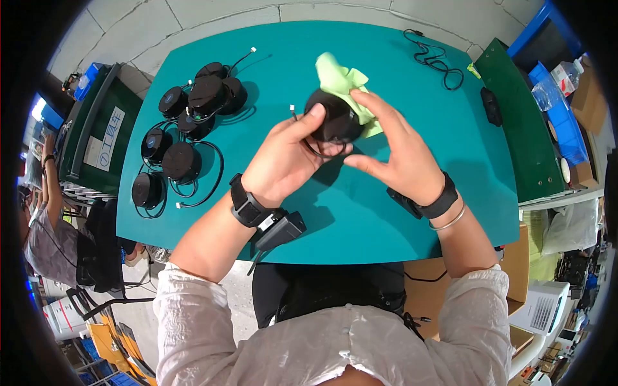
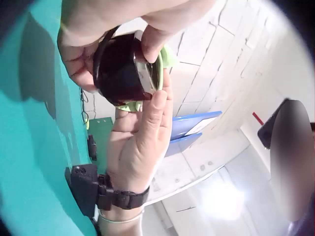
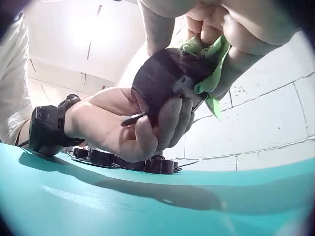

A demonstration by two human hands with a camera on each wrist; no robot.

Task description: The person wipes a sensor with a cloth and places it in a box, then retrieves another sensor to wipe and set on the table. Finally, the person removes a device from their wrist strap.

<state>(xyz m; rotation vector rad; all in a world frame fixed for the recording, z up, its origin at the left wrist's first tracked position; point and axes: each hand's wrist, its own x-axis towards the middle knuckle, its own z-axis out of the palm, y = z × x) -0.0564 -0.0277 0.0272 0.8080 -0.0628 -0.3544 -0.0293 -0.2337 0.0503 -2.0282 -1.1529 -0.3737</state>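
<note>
A round black device [image 1: 336, 117] with a thin cable and a small white connector is held above the table. My left hand [image 1: 291, 151] grips it, thumb on the near face and fingers underneath. A light green cloth [image 1: 340, 78] lies over the device's far right side. My right hand [image 1: 402, 151] holds the cloth against that side with its fingers, while its thumb stands apart from them in the head view. In the right wrist view, the cloth [image 3: 214, 73] is bunched under the right fingers, and the left fingers [image 3: 170, 118] wrap the device's lower edge.
Several more black round devices [image 1: 181, 161] with cables stand on the left of the green table [image 1: 360, 225]. A coiled black cable [image 1: 438, 61] lies at the back right. A green panel [image 1: 521, 128] borders the right edge, with a small black object [image 1: 491, 106] beside it.
</note>
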